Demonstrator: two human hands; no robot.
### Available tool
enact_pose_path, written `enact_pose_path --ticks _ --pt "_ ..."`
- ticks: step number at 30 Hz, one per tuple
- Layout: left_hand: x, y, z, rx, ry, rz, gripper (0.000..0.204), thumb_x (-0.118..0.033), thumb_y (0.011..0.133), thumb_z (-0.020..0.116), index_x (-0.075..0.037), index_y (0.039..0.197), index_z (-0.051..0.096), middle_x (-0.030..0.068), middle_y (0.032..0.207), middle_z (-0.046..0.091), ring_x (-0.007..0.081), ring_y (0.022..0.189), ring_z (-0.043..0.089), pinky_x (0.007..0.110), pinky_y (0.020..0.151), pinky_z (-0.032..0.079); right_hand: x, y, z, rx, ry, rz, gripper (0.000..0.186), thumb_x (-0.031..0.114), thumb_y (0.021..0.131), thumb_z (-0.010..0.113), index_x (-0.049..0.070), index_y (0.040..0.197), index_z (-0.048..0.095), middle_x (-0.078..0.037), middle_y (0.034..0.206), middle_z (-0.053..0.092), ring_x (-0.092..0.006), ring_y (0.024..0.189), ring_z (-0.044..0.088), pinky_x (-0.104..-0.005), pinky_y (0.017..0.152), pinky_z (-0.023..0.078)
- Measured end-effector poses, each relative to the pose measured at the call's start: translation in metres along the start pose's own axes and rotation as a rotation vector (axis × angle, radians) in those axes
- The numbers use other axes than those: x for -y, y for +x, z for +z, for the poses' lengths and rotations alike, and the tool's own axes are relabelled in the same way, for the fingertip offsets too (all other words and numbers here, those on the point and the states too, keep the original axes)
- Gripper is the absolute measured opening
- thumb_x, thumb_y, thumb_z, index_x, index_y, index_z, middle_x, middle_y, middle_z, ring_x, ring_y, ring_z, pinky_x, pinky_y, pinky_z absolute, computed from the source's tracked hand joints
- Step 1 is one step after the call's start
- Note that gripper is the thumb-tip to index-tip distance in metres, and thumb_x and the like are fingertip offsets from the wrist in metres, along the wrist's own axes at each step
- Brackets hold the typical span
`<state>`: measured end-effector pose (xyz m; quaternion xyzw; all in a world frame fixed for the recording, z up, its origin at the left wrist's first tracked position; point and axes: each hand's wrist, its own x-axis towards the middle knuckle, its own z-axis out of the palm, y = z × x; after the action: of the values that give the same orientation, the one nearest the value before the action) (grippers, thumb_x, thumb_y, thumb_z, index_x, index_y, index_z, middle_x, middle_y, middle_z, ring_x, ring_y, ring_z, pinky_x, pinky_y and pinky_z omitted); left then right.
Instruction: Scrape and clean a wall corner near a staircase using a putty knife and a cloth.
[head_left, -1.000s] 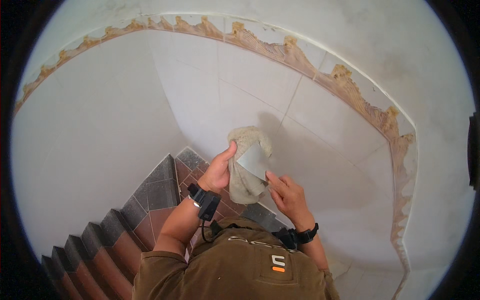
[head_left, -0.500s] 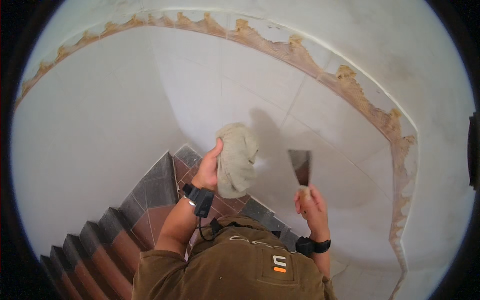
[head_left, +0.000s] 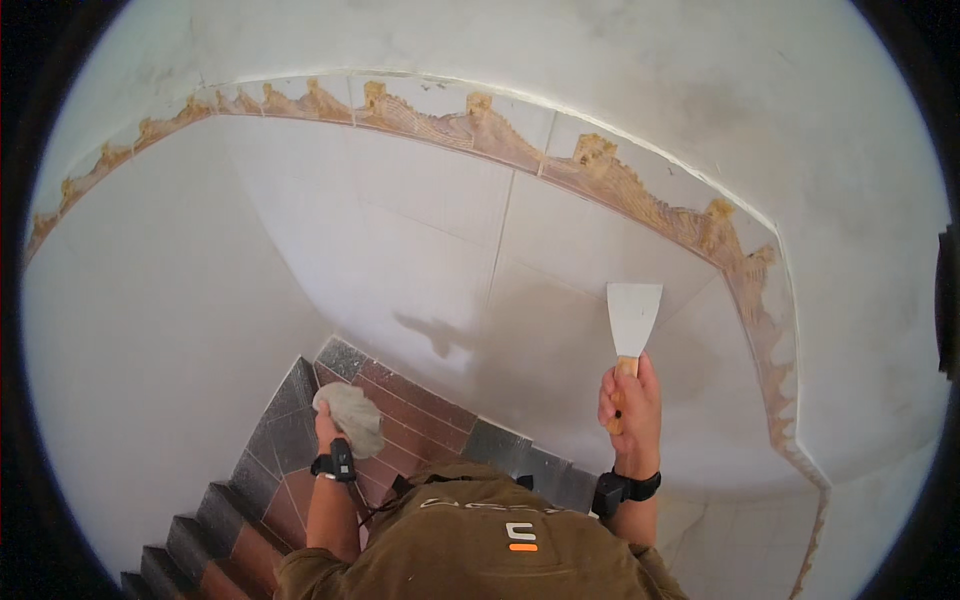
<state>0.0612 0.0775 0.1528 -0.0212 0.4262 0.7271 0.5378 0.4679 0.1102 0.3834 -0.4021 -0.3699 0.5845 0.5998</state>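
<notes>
My right hand [head_left: 632, 405] is closed round the wooden handle of a putty knife [head_left: 634, 312]. Its wide pale blade points up, in front of the light wall tiles [head_left: 420, 210]; whether it touches them I cannot tell. Lower on the left, my left hand [head_left: 327, 430] grips a crumpled greyish-beige cloth [head_left: 352, 418], held over the stair landing. The cloth hides part of that hand's fingers. Each wrist wears a black strapped device.
A decorative tile border [head_left: 480, 125] with brown and yellow relief shapes runs along the top of the tiles, under a smudged plaster wall [head_left: 720, 130]. Below left, stairs [head_left: 215, 525] with dark edges and reddish treads descend from a tiled landing [head_left: 410, 400]. A plain wall [head_left: 160, 330] stands at left.
My left hand has moved down and left with the cloth, away from the wall. The putty knife has turned, its blade now showing a broad pale face. The view has shifted.
</notes>
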Motion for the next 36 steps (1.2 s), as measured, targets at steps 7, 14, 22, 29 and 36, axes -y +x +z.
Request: enact_pose_path --ticks 7,14,22,29,36 --pt "0.002 0.011 -0.05 -0.134 -0.021 -0.107 0.054 -0.045 0.088 0.029 -0.002 0.12 0.039 0.0174 0.116 0.048 0.0354 0.103 0.048 0.046 0.088 0.038 -0.003 0.015 0.015 0.04 -0.091 0.013 0.03 0.009 0.085 0.041 0.006 0.114 0.039 0.0 0.065 0.043 -0.0055 0.043 0.038 -0.0194 0.035 0.033" --pt "0.016 0.031 -0.076 0.146 -0.004 -0.027 0.056 -0.047 0.086 0.034 0.0 0.117 0.041 0.019 0.114 0.049 0.0359 0.101 0.049 0.05 0.085 0.04 -0.001 0.013 -0.012 0.02 -0.14 0.047 0.031 0.005 0.082 0.044 0.003 0.113 0.039 -0.001 0.065 0.045 -0.0049 0.044 0.038 -0.0188 0.036 0.032" --pt "0.028 0.025 -0.082 0.075 0.011 -0.039 0.054 -0.044 0.087 0.032 0.002 0.114 0.043 0.0184 0.11 0.051 0.0349 0.096 0.052 0.048 0.081 0.044 -0.011 0.033 0.024 0.069 -0.162 -0.016 0.025 0.006 0.082 0.045 0.003 0.106 0.043 0.0 0.063 0.044 -0.0043 0.042 0.037 -0.018 0.035 0.03" --pt "0.02 0.006 -0.073 -0.101 -0.089 -0.162 0.053 -0.041 0.089 0.029 0.002 0.116 0.04 0.0197 0.113 0.049 0.0356 0.098 0.051 0.048 0.08 0.044 -0.011 0.025 0.02 -0.059 -0.117 0.002 0.02 0.004 0.081 0.044 0.002 0.101 0.045 0.001 0.061 0.043 -0.0048 0.041 0.037 -0.0187 0.034 0.03" --pt "0.021 -0.003 -0.076 -0.197 -0.049 -0.031 0.052 -0.041 0.089 0.03 0.002 0.118 0.039 0.0203 0.116 0.047 0.0367 0.1 0.049 0.049 0.083 0.042 -0.014 0.023 0.038 -0.018 -0.083 0.012 0.016 0.003 0.081 0.044 0.004 0.097 0.044 0.001 0.061 0.043 -0.0046 0.041 0.036 -0.0187 0.034 0.03"
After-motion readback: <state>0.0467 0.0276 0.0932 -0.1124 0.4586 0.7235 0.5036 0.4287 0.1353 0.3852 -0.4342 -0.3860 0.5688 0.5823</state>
